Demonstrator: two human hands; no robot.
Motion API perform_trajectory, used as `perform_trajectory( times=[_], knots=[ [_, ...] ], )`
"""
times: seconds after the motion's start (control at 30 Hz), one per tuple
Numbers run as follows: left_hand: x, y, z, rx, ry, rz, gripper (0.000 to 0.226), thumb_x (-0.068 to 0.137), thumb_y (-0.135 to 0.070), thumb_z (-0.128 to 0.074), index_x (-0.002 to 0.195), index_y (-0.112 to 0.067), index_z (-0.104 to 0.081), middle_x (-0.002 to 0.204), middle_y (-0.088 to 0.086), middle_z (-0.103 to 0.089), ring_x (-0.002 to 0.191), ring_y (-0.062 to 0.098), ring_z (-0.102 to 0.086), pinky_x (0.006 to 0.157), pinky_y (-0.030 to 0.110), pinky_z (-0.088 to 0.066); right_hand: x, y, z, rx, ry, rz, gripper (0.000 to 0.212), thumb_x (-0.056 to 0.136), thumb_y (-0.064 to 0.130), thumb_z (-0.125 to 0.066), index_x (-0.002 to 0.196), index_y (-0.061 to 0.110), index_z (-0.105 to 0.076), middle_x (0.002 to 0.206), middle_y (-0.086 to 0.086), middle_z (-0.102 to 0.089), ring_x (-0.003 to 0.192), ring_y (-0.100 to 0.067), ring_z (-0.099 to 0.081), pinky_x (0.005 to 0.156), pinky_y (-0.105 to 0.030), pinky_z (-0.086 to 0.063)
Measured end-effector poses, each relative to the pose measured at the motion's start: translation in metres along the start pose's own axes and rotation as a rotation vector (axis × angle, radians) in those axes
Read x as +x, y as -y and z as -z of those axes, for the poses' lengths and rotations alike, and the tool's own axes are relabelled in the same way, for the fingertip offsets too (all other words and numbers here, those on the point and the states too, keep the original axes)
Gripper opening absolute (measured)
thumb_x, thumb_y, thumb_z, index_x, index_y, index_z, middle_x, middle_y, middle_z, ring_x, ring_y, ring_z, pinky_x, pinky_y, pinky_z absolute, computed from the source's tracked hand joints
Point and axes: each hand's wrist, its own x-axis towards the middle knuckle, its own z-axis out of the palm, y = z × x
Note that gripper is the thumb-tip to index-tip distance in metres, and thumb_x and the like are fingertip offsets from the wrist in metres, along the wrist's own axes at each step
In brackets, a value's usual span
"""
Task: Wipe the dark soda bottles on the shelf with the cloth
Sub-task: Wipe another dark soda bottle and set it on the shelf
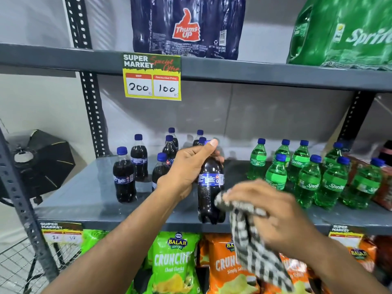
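My left hand (187, 168) grips a dark soda bottle (210, 187) by its neck and shoulder, thumb over the blue cap, holding it just in front of the grey middle shelf (84, 196). My right hand (265, 211), blurred by motion, presses a black-and-white checked cloth (250, 234) against the bottle's lower right side. Several other dark soda bottles (124, 175) with blue caps stand on the shelf to the left and behind the held one.
Several green Sprite bottles (307, 177) stand on the shelf's right half. Shrink-wrapped Thums Up (187, 28) and Sprite packs (343, 32) sit on the upper shelf above a price tag (151, 76). Chip bags (176, 262) fill the shelf below. A black softbox (40, 160) stands left.
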Motion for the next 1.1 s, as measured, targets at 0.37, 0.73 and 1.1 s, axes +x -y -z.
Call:
perform_trajectory(
  times=[0.37, 0.73, 1.1],
  knots=[
    [-0.010, -0.005, -0.005, 0.024, -0.011, -0.005, 0.031, 0.093, -0.035, -0.073, 0.079, -0.007, -0.077, 0.082, 0.014, -0.076, 0.067, 0.023, -0.065, 0.070, 0.034, -0.055, 0.016, 0.024, -0.026, -0.407, 0.020, 0.094, 0.050, 0.077, -0.002, -0.040, 0.121, 0.007, -0.061, 0.114, -0.006, -0.062, 0.096, -0.029, -0.052, 0.085, -0.039, -0.052],
    [-0.014, 0.008, 0.007, 0.071, -0.089, 0.032, 0.030, 0.087, -0.040, -0.079, 0.077, -0.012, -0.080, 0.086, 0.014, -0.081, 0.067, 0.019, -0.069, 0.068, 0.031, -0.059, 0.009, 0.036, -0.002, -0.141, 0.169, 0.001, 0.064, 0.063, -0.011, -0.044, 0.114, 0.018, -0.069, 0.109, 0.005, -0.065, 0.096, -0.019, -0.057, 0.080, -0.033, -0.052],
    [-0.016, 0.001, 0.005, 0.046, 0.045, 0.104, 0.026, 0.080, -0.037, -0.085, 0.070, -0.014, -0.079, 0.070, 0.007, -0.075, 0.059, 0.019, -0.062, 0.059, 0.025, -0.051, 0.049, 0.053, -0.021, -0.679, 0.247, 0.015, 0.036, 0.074, 0.005, -0.043, 0.100, 0.009, -0.067, 0.097, -0.005, -0.061, 0.089, -0.027, -0.050, 0.084, -0.039, -0.051]
  ],
)
